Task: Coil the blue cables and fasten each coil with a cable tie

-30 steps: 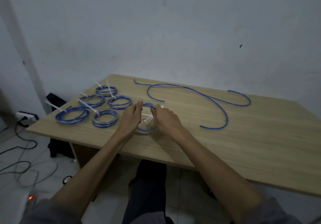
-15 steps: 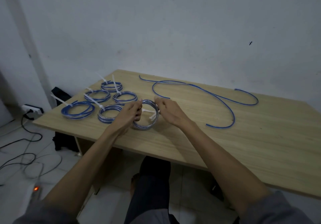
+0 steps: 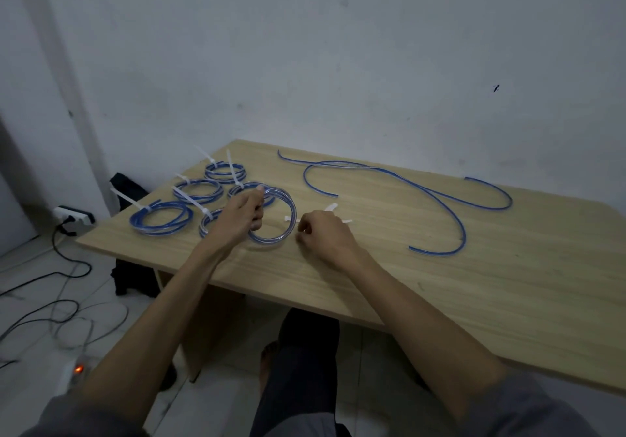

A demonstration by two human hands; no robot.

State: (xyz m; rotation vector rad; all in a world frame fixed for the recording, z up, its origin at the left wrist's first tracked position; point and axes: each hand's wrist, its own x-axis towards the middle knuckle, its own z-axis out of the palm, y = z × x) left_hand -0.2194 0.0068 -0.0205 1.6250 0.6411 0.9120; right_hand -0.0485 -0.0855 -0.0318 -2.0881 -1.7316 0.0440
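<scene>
Blue-and-clear cable coil [image 3: 275, 219], the sixth, stands tilted on the light wooden table [image 3: 440, 267], just right of the five tied blue coils [image 3: 189, 206] near the table's left end. Left hand [image 3: 242, 214] grips the coil's left arc, fingers curled round the strands. A white plastic cable tie [image 3: 289, 221] sits on the coil's right side, its tail running toward the right hand [image 3: 323, 233], which is loosely fisted just right of the coil; white tie ends [image 3: 333, 208] poke out past its knuckles, so it looks to be pinching the tail, though the contact is hidden. Judged step: cinching the tie.

Risks: if the left hand's grip slackens before the tie locks, the springy loops could fan out and the coil unwind. A sideways pull could slide the tie along the strands or drag the coil into the finished ones beside it. A loose tie leaves the bundle floppy.

One long loose blue cable [image 3: 423, 196] lies uncoiled, well right of the coil, so the task is not finished.

Versus the picture half a second back: the right hand has moved away from the coil, from touching its right edge to standing apart, drawing the tail out. The left hand keeps its hold, and the coil sits more upright.
</scene>
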